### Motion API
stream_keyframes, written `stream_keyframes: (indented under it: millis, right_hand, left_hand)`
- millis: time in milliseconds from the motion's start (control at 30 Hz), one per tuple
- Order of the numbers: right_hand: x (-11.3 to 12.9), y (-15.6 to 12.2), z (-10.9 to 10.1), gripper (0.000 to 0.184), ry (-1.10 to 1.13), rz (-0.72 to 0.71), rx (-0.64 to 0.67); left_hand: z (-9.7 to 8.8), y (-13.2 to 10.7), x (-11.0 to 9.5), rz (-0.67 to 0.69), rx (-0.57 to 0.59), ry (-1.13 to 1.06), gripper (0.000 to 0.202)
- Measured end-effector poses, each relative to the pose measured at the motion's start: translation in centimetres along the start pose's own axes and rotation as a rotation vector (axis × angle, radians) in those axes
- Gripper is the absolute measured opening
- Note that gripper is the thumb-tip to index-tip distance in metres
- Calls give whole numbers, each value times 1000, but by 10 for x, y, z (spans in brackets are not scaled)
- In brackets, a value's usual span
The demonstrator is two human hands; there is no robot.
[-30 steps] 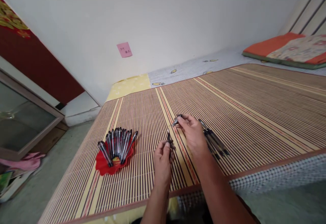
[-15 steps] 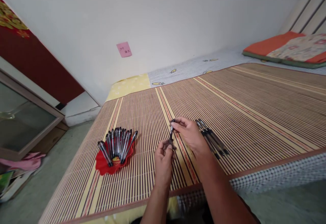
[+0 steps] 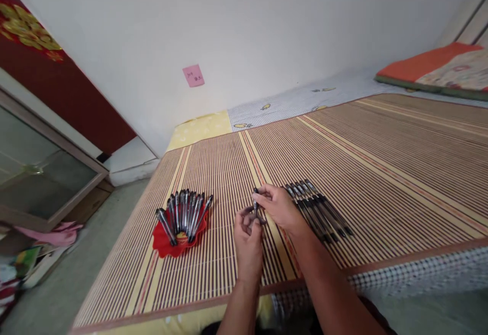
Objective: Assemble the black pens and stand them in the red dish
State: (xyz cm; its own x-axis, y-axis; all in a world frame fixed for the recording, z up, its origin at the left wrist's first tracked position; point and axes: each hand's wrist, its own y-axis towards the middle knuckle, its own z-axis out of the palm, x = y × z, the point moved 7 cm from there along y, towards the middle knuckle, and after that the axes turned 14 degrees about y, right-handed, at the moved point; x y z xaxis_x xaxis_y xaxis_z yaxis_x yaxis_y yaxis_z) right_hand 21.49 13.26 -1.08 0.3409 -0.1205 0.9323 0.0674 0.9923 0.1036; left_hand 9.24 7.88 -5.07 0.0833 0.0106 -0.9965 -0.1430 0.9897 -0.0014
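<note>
Both my hands are closed on one dark pen (image 3: 255, 204) held upright above the mat. Its upper end is pinched by my right hand (image 3: 277, 206), while the fingers of my left hand (image 3: 248, 231) grip the lower part. Left of my hands, several black-capped clear pens (image 3: 185, 213) lie fanned out on a red scallop-edged plate (image 3: 161, 246). Just right of my right hand, several pens (image 3: 319, 213) lie side by side in a slanting row on the mat, partly hidden by my right forearm.
A striped bamboo mat (image 3: 213, 172) covers the bed. A folded orange and floral quilt (image 3: 430, 68) lies at the far right. A pink note (image 3: 193, 75) is stuck on the white wall. On the left stand a glass-fronted cabinet (image 3: 41, 172) and pink cloth (image 3: 57, 236) on the floor.
The view has shifted slightly, so things appear further right. My right hand sits a little lower on the view, nearer my left. More of the pen row shows beside my right hand.
</note>
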Motion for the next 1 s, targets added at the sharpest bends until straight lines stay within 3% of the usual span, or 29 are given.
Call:
stream_keyframes:
  millis: [167,267,367,433,533,567,667,767,1000]
  right_hand:
    - [-3,-1,-1,27,9,24,0]
    - [0,1,-12,28,40,26,-47]
    - [3,3,-27,29,12,33,-90]
    - [3,3,-37,29,-20,43,-97]
    - [0,4,-45,29,-66,63,-82]
    - [-1,4,-45,28,-75,64,-75]
    - [-2,5,-41,26,-68,46,-77]
    - [0,5,-33,24,-36,27,-68]
    - [1,2,-36,32,-184,90,3]
  left_hand:
    - [-3,4,-11,55,13,55,25]
    - [-25,10,-28,61,-52,98,22]
    - [-74,20,-50,92,-214,172,24]
    - [-119,29,-64,128,-366,241,29]
    - [-182,47,-75,123,-480,464,34]
    - [-199,53,-77,101,-514,619,31]
    - [-236,67,-81,69,-571,803,26]
    - [-248,75,-84,55,-593,971,23]
    - [-238,86,-78,17,-566,1365,18]
